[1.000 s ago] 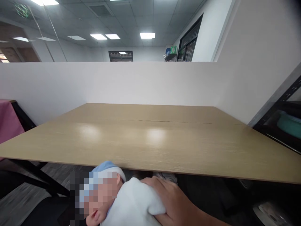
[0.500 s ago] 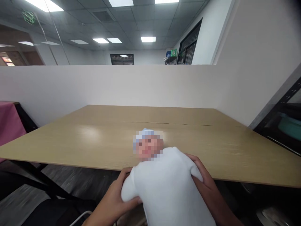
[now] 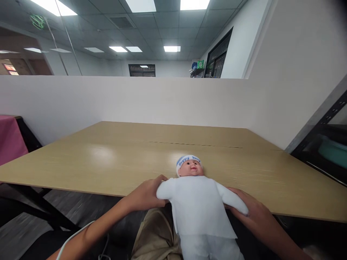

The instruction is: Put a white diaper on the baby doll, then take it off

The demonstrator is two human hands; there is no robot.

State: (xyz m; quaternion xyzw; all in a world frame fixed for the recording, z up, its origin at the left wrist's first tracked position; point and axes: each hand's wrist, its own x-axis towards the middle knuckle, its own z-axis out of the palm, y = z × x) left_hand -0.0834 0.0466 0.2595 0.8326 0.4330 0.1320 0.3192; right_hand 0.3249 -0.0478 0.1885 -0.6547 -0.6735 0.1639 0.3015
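A baby doll (image 3: 200,206) in white clothes lies face up, its body over the person's lap and its head at the table's front edge. Its white and blue cap (image 3: 189,159) carries blue lettering. My left hand (image 3: 148,193) is closed round the doll's arm at the left of the view, thumb below and fingers behind. On the other side my right hand (image 3: 248,207) grips the doll's other arm, with most of its fingers hidden behind the sleeve. The doll's lower legs run out of view at the bottom.
A wooden table (image 3: 94,162) spreads ahead, up to a low white partition (image 3: 151,97). Pink cloth (image 3: 12,139) hangs at the left. A dark shelf with a teal bin (image 3: 334,151) stands at the right. A white cable (image 3: 74,234) runs by my left forearm.
The doll has straightened from a tilt and sits lower and further right. Its legs now show. Both my hands have moved with its arms, spreading the right one outward.
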